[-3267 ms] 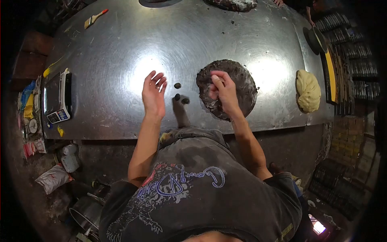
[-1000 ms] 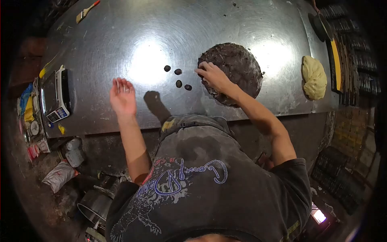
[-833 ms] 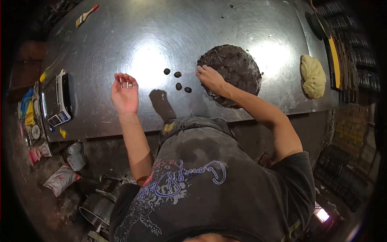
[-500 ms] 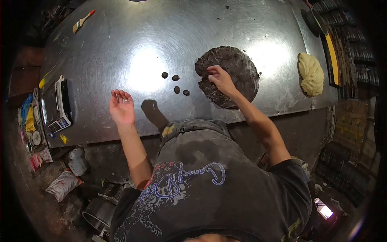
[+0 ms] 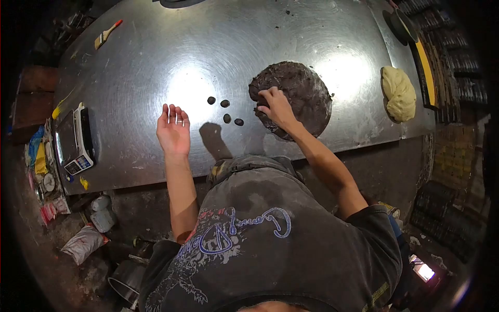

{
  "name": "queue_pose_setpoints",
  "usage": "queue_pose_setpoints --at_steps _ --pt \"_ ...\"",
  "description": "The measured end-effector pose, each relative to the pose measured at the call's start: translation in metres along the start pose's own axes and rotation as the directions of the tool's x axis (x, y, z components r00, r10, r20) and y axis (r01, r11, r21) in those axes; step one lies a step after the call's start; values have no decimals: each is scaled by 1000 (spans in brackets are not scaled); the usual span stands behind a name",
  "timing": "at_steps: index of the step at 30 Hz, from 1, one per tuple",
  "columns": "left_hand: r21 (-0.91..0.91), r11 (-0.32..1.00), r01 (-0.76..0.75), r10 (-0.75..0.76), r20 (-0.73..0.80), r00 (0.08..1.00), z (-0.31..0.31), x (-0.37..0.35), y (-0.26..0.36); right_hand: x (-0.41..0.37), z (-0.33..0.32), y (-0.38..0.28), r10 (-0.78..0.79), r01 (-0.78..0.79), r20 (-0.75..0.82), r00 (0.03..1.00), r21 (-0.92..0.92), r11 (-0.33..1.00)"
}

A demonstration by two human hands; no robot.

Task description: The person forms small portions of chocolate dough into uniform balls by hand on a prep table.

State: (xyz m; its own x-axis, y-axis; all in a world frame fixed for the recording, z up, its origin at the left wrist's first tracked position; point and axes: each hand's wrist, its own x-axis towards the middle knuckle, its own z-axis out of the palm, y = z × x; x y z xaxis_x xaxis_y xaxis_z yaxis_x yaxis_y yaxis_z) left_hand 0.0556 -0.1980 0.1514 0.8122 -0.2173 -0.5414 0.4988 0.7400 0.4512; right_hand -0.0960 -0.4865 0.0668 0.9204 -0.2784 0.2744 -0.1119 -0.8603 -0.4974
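Observation:
A large round slab of dark brown dough (image 5: 306, 99) lies on the metal table, with a ragged notch in its left edge. My right hand (image 5: 278, 108) is over that notch, thumb and fingers apart around the dough's edge; no separate piece shows between them. My left hand (image 5: 174, 134) is held palm up over the table's near part, fingers slightly bent and apart, with nothing in it. Between the two hands lie several small dark dough balls, among them one ball (image 5: 225, 103) and a nearer one (image 5: 239, 122).
A lump of pale yellow dough (image 5: 399, 94) rests on the right of the metal table (image 5: 140, 67). At the left edge stands a digital scale (image 5: 78, 143). A brush (image 5: 107, 34) with a red-tipped handle lies far left. Dark trays (image 5: 465, 91) are stacked beyond the right edge.
My left hand has moved right and slightly forward, nearer the small balls. My right hand has shifted slightly left at the notch, its thumb and fingers spreading wider. The view has moved slightly.

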Motion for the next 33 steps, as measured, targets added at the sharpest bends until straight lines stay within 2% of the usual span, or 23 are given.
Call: queue_pose_setpoints --at_steps 3,4,6,8,11,12,15,16,19,20,23,24,25,26,28,30,31,33 --pt "-16 1000 3 -3 4 1000 -5 1 2 -1 3 18 33 -66 183 983 172 983" --pt "-31 1000 2 -2 3 1000 -8 -1 4 0 0 23 56 -86 149 987 204 975" --pt "-44 999 -8 7 -25 1000 -19 -6 8 1 -15 28 230 -276 161 960 389 879" --pt "-46 999 -20 17 -58 998 -26 -5 9 10 -45 25 424 -470 214 880 520 714" --pt "-27 999 -20 18 -94 995 -35 -3 8 12 -73 35 604 -696 433 669 651 304" --pt "-21 1000 -11 9 -90 996 -33 -3 6 8 -70 36 584 -637 377 719 693 338" --pt "1 1000 -1 1 -72 997 -27 -3 2 -5 -63 32 483 -521 249 840 619 587" --pt "15 1000 -2 2 -58 998 -24 -2 0 -8 -56 32 489 -532 261 833 622 574" --pt "41 999 14 -13 -21 1000 -14 -1 -10 -21 -23 41 443 -466 192 876 577 671" --pt "48 999 18 -17 -11 1000 -11 -1 -12 -24 -18 41 423 -474 230 877 566 674" --pt "163 985 55 -62 40 997 2 -5 -24 -21 -18 16 412 -417 191 891 705 573" --pt "328 945 15 -46 86 995 2 -4 -33 -15 -28 2 423 -435 236 875 766 474" --pt "493 870 -10 -48 106 993 18 -16 -42 -10 -37 -12 400 -399 215 891 793 461" --pt "631 775 -45 -112 208 972 22 -19 -51 -5 -45 -25 378 -362 194 905 819 445" --pt "795 592 -136 -260 347 901 33 -23 -72 0 -56 -49 338 -299 168 926 872 388" --pt "831 520 -196 -339 412 846 44 -26 -95 3 -63 -67 306 -248 152 940 919 306" --pt "842 478 -249 -358 446 820 49 -28 -104 4 -66 -71 277 -249 160 947 913 322" --pt "831 482 -278 -337 468 817 59 -29 -112 3 -69 -75 224 -247 174 959 902 355"
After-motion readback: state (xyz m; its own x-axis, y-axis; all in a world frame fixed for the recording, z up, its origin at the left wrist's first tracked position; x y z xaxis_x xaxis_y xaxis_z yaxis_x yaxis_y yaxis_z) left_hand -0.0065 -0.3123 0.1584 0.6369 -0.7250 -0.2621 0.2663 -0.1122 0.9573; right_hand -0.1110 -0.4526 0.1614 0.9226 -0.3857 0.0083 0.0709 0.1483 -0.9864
